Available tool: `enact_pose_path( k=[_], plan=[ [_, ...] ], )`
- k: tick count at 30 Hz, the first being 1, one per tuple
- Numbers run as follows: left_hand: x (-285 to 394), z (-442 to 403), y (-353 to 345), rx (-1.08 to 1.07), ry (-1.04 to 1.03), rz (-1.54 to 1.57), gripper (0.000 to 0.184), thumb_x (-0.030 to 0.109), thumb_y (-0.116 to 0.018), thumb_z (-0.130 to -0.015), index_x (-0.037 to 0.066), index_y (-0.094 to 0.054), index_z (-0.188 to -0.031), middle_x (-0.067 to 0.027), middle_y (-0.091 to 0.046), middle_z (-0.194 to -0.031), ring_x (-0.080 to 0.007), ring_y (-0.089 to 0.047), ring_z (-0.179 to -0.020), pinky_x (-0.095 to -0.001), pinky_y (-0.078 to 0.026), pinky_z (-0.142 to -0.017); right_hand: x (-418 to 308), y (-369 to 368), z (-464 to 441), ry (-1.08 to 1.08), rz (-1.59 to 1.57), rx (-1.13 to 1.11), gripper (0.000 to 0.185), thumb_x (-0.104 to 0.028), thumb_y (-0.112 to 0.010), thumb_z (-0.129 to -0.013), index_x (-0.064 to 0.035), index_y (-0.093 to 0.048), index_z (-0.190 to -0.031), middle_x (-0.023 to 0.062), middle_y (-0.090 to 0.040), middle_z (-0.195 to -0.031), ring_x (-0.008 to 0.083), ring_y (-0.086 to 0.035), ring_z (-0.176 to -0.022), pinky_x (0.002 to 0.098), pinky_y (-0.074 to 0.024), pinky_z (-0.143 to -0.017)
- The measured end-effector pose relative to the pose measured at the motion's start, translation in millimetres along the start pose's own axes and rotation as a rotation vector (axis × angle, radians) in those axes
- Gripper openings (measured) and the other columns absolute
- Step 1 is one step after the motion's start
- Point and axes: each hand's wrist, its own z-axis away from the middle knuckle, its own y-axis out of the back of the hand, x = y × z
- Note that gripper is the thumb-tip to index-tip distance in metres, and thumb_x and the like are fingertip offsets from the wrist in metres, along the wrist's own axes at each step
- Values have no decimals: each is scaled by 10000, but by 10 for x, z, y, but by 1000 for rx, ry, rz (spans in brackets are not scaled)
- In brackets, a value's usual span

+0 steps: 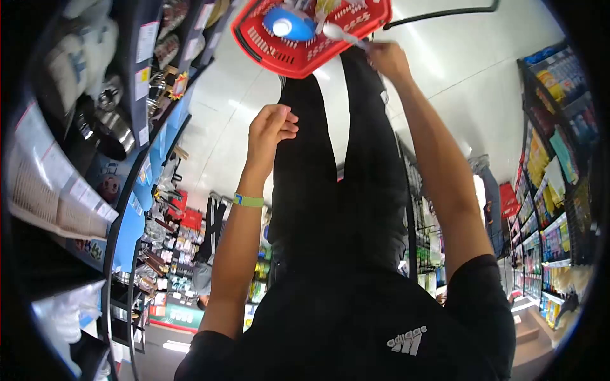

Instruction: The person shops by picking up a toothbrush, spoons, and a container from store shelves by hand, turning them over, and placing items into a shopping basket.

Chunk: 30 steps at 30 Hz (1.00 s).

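At the top of the view is a red plastic basket (pixel 256 43) with slotted sides. Inside it lie a blue bottle (pixel 298 24) with a white cap and some clear-wrapped items. My right hand (pixel 389 60), beside the basket's near right edge, is closed on the handle of a pale, spoon-shaped utensil (pixel 340 33), whose rounded end is over the basket. My left hand (pixel 273 130) is below the basket, in front of my leg, touching nothing. Its fingers are curled together, and nothing shows in them.
Shelves with metal kitchenware (pixel 114 130) and price labels line the left side. On the right stand racks of packaged goods (pixel 553 159). A black bar (pixel 445 14) extends right from the basket over the pale tiled floor (pixel 438 70). Part of another person (pixel 488 197) shows at the right.
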Motion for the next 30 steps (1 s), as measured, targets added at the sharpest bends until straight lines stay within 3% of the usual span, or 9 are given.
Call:
enact_pose_path(
  k=[1,2,6,10,23,25,27,28,30],
  plan=[
    [-190,-79,106,6,40,-8,269,278,-523,-1005,27,-601,-1061,-92,-644,-939,-148,-626,-819,-291,-519,-730,-133,-104,-167,59,-23,-41,270,-280,-598,-815,-65,-715,-928,232,-679,-901,421,-649,-926,473,-527,-809],
    [-350,-133,205,41,82,-59,279,272,-540,-996,16,-601,-1087,-99,-647,-942,-147,-627,-812,-281,-525,-724,44,-447,-564,233,-50,52,368,-308,-494,-906,-15,-687,-796,93,-669,-655,167,-669,-612,334,-529,-599],
    [-761,-231,638,163,217,-75,313,257,-546,-993,2,-592,-1169,-119,-655,-966,-154,-638,-822,-273,-536,-711,-6,-1025,-1528,764,1242,-376,310,-336,-501,-977,-87,-669,-1053,32,-673,-860,228,-657,-788,402,-486,-590],
    [-1070,-432,950,252,298,-66,292,236,-532,-1000,7,-601,-1168,-112,-662,-967,-149,-648,-813,-272,-538,-703,121,-1590,-2085,472,1247,-261,253,-257,-455,-992,-137,-643,-1111,3,-676,-889,201,-658,-849,401,-495,-641],
    [-1174,49,943,158,223,-146,220,166,-552,-985,18,-616,-1134,-91,-669,-957,-149,-642,-847,-283,-528,-762,381,-1252,-1291,943,761,-100,291,-316,-683,-815,-41,-653,-726,145,-657,-744,328,-672,-673,442,-547,-632],
    [-1276,260,1074,120,179,-150,188,117,-571,-964,9,-627,-1108,-79,-678,-954,-146,-638,-876,-271,-508,-813,564,-1151,-739,562,21,-82,232,-294,-683,-709,-66,-710,-746,158,-694,-787,351,-674,-766,443,-545,-704],
    [-1274,468,1166,115,99,-224,181,108,-573,-961,5,-631,-1099,-72,-678,-952,-141,-635,-879,-262,-499,-821,739,-817,-276,718,565,-305,321,-317,-702,-713,-14,-648,-804,204,-666,-814,384,-658,-792,444,-547,-723],
    [-1220,581,1195,126,57,-292,174,100,-576,-958,2,-635,-1089,-65,-679,-950,-136,-633,-883,-253,-490,-829,1215,-972,-83,333,-208,-356,293,-319,-684,-726,-33,-638,-768,174,-658,-771,364,-659,-768,446,-540,-703],
    [-1127,805,1306,129,14,-317,141,41,-546,-953,-16,-643,-1038,-65,-683,-981,-134,-639,-906,-232,-478,-819,1123,-481,667,447,372,-318,255,-277,-631,-780,-25,-652,-749,147,-669,-759,336,-667,-748,432,-542,-708]
  ],
)
